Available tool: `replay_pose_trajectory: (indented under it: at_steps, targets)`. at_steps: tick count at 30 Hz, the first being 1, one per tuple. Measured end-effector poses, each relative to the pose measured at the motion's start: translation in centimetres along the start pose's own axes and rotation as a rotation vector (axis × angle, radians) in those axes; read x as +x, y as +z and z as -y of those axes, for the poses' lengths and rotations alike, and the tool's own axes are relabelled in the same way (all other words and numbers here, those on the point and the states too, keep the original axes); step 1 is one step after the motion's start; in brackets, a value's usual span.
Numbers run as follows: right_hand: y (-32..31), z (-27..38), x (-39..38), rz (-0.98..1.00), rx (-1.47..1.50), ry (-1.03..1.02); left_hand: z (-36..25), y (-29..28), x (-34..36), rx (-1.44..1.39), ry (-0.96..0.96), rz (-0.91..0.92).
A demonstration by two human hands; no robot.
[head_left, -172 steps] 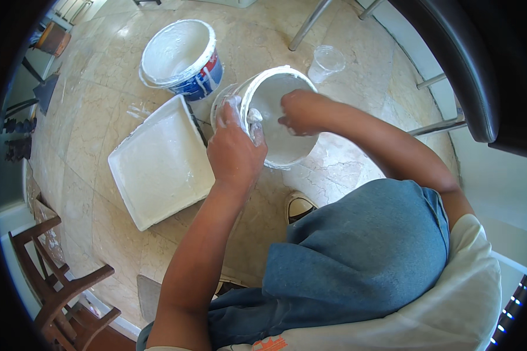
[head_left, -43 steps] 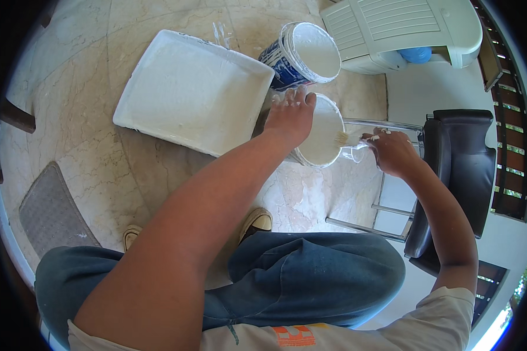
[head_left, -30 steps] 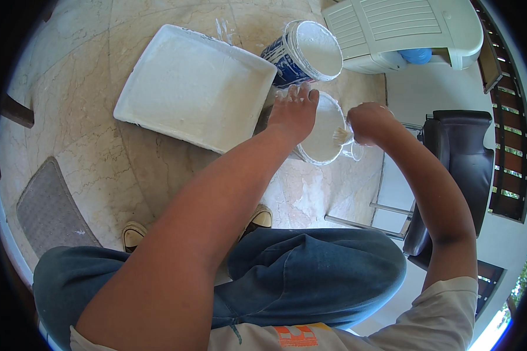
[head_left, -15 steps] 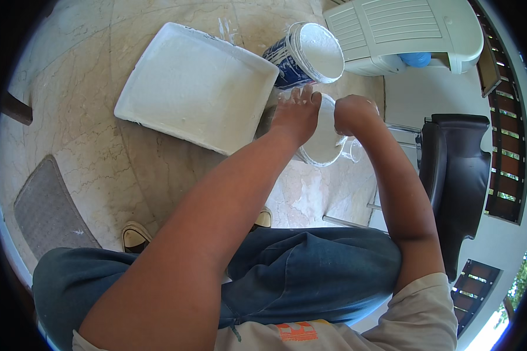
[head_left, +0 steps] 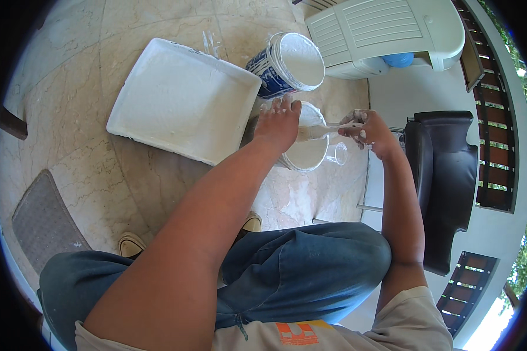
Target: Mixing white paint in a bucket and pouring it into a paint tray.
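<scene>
A bucket of white paint (head_left: 310, 161) stands on the floor in front of me. My left hand (head_left: 277, 124) grips its left rim, with white smears on the fingers; the hand hides part of that rim. Over the bucket's opening lies a white-coated paintbrush (head_left: 315, 133), its broad end toward my left hand. My right hand (head_left: 366, 133), streaked with paint, is closed round its handle at the right. Beside the bucket is a clear plastic cup (head_left: 337, 154).
A large white paint tray (head_left: 184, 99) lies to the left. Behind the bucket stands a blue-and-white paint pail (head_left: 298, 61). A pale green plastic cabinet (head_left: 386, 26) is at the far right, a dark padded chair (head_left: 442, 181) at the right. A grey mat (head_left: 47, 216) lies at left.
My right hand has moved slightly right and turned, bringing the paintbrush into sight across the bucket. The left hand stays on the rim. The whole view has shifted a little.
</scene>
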State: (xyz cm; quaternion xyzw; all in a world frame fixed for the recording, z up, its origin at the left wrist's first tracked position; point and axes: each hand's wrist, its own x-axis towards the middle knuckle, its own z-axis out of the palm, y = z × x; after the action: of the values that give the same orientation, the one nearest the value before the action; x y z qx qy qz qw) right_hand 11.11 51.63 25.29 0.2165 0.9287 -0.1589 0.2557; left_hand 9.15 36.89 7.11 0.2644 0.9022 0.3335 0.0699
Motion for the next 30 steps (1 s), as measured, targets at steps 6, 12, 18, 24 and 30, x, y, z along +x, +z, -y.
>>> replay_pose_trajectory:
  at_steps: [6, 12, 18, 24, 30]
  targets:
    - [2.4, -2.6, 0.1, -0.212, 0.485, -0.11, 0.0, -0.8, -0.3, 0.003, -0.024, 0.051]
    - [5.4, -2.5, 0.3, -0.372, -0.233, -0.592, 0.5, -0.9, -0.4, -0.017, -0.064, 0.092]
    - [8.7, -4.9, 0.5, -0.429, -0.31, -0.699, 0.2, -1.3, -0.3, -0.037, -0.057, 0.114]
    - [10.5, -4.8, 0.9, -0.46, -0.5, -0.685, 0.3, -1.2, -0.4, -0.056, -0.037, 0.099]
    - [11.1, -4.7, 1.6, -0.405, -0.677, -0.698, -0.1, -1.3, -0.5, -0.01, -0.024, 0.112]
